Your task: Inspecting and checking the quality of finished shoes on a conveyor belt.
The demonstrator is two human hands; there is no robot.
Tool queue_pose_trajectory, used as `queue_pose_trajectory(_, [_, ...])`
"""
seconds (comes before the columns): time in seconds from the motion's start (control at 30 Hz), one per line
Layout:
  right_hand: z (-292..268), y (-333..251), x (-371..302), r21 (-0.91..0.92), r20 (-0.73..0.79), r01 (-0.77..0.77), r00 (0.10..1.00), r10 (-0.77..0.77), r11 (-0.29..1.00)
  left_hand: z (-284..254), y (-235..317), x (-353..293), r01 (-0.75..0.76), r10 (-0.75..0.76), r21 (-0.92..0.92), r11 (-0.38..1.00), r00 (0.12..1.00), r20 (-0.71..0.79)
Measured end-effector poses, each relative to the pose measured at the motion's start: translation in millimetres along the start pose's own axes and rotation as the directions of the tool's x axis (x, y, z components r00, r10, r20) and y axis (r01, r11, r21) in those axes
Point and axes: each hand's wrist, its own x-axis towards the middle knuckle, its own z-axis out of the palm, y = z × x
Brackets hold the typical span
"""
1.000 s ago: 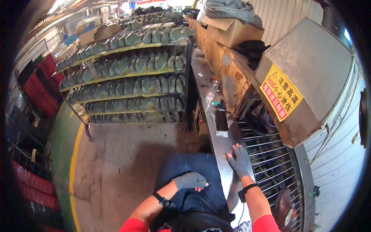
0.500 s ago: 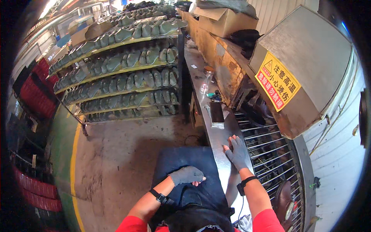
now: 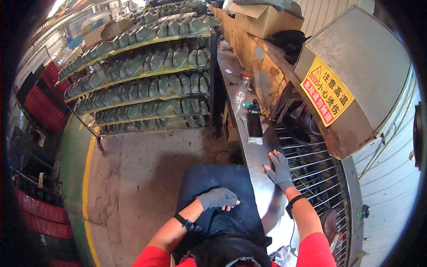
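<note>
My left hand [image 3: 219, 198], in a grey fingerless glove, rests on the dark cloth [image 3: 189, 182] over my lap. Its fingers curl under, and nothing shows sticking out of them. Palm down, my right hand [image 3: 280, 171] lies with fingers apart on the bare metal counter [image 3: 257, 162], close to the metal bar grate [image 3: 307, 164]. It wears a matching glove and holds nothing. Farther up the counter lies a dark phone [image 3: 255, 124], with a clear bottle [image 3: 242, 89] beyond it. A brown shoe [image 3: 329, 222] sits on the grate beside my right forearm.
A wheeled rack [image 3: 213, 62] with several shelves of grey-green shoe-shaped pieces stands ahead on the left. A metal hood [image 3: 360, 53] with a yellow warning sign overhangs the far part of the grate. Behind stands a cardboard box [image 3: 267, 22]. Dark red stacked items [image 3: 42, 107] line the left.
The whole view has shifted slightly, so the counter and hood appear a little farther right. Both hands keep nearly the same places and poses.
</note>
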Motion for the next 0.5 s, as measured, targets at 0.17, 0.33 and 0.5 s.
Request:
queue_pose_trajectory(0.17, [5.3, 5.7, 2.9, -0.023, 0.027, -0.009, 1.0, 0.01, 1.0, -5.4, 13.9, -2.3, 0.127, -0.127, 0.042, 0.991, 0.992, 0.019])
queue_pose_trajectory(0.33, [9.7, 10.3, 2.9, -0.033, 0.016, -0.01, 1.0, 0.01, 0.999, -2.6, 1.9, 2.9, 0.062, -0.06, -0.127, 0.99, 0.998, 0.02])
queue_pose_trajectory(0.5, [10.6, 9.2, 1.0, -0.025, 0.0, -0.014, 1.0, 0.014, 1.0, -1.8, 4.9, -2.1, 0.029, -0.031, -0.141, 0.99, 1.0, -0.006])
